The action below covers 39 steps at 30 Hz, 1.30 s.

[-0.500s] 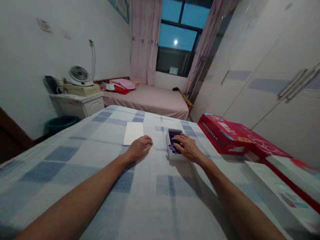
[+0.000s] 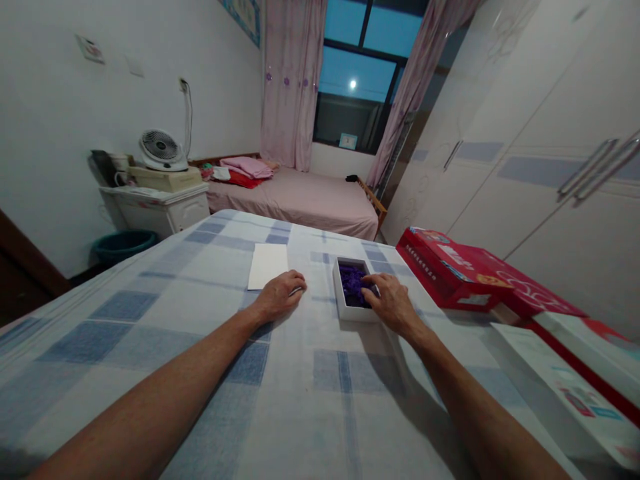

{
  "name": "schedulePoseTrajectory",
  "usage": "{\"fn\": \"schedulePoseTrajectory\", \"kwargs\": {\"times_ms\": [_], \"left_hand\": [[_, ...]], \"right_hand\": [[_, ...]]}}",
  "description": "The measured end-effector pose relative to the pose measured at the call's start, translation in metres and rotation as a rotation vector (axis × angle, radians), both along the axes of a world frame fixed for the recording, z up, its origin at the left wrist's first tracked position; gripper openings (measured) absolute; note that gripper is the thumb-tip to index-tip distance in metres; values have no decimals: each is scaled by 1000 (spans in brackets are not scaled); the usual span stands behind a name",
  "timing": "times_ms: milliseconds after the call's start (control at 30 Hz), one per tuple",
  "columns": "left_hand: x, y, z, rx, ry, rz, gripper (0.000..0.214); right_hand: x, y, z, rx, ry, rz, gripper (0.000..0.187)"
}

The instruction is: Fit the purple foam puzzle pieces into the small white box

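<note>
On the checked bedcover [image 2: 300,400], head view: my right hand [image 2: 393,303] sits at the near right corner of the small white box [image 2: 341,293], fingers curled over its rim onto the purple pieces [image 2: 353,280]; whether it pinches one, cannot tell. Box lies at 11 o'clock from that hand, long axis running 12 to 6. Left hand [image 2: 280,297] loosely clenched, knuckles down by the white card [image 2: 269,265], box at its 3 o'clock; right is nearer. Red carton [image 2: 450,267] at 2 o'clock.
</note>
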<state>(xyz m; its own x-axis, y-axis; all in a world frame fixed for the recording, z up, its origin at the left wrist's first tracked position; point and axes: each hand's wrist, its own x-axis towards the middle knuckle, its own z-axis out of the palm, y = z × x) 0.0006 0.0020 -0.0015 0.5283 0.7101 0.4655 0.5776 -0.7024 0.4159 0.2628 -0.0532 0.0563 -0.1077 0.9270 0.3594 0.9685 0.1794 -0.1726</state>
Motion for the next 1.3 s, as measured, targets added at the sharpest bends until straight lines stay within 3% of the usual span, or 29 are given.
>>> {"fn": "schedulePoseTrajectory", "kwargs": {"times_ms": [267, 500, 733, 967, 1100, 1300], "left_hand": [[0, 0, 0, 3, -7, -11, 22], [0, 2, -3, 11, -11, -6, 21], [-1, 2, -3, 6, -16, -11, 21], [-1, 2, -4, 12, 3, -8, 21], [0, -1, 0, 13, 6, -6, 22], [0, -2, 2, 16, 15, 6, 22]], "right_hand": [[-8, -1, -4, -21, 42, 133, 15], [-8, 5, 2, 69, 103, 102, 18], [-5, -8, 4, -51, 121, 315, 17], [-8, 1, -1, 44, 191, 326, 18], [4, 6, 2, 138, 232, 205, 22], [13, 12, -7, 85, 203, 179, 22]]}}
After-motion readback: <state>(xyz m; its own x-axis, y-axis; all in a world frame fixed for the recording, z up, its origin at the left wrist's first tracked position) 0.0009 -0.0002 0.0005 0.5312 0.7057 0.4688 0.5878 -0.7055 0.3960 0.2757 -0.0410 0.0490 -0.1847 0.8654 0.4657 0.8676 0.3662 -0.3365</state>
